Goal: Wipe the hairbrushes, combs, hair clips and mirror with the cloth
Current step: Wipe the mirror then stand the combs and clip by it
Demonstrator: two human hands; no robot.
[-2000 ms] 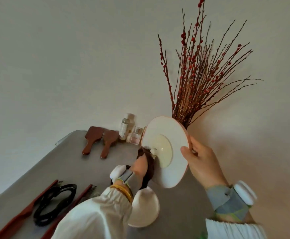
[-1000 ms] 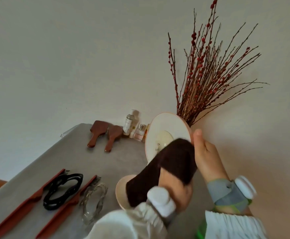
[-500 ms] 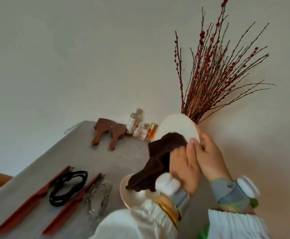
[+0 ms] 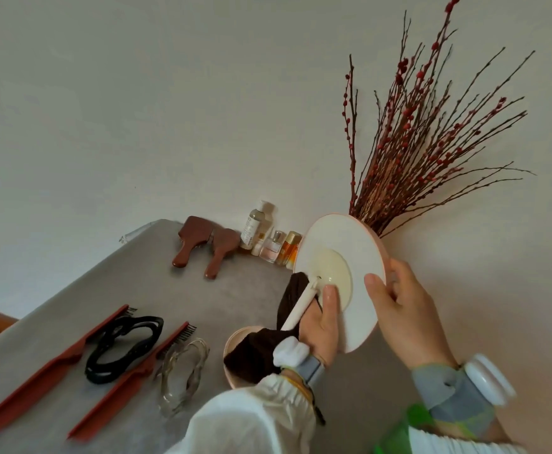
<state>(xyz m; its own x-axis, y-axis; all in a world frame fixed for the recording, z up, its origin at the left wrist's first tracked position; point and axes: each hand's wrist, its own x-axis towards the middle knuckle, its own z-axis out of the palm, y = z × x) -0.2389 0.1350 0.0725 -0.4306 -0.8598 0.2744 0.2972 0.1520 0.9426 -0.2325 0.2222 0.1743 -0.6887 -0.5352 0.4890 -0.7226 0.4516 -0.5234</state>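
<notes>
Since a moment ago my cloth (image 4: 287, 298) slid off the mirror (image 4: 340, 283) back to its stem; right hand (image 4: 399, 303) grips the raised rim, left hand (image 4: 320, 326) clasps cloth and stem. Hard rubbing could twist the mirror loose onto the table (image 4: 235, 290).

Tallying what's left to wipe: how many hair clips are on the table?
2. The black hair clip lies between the two red combs; the clear hair clip lies just right of the nearer comb. None seem hidden.
</notes>
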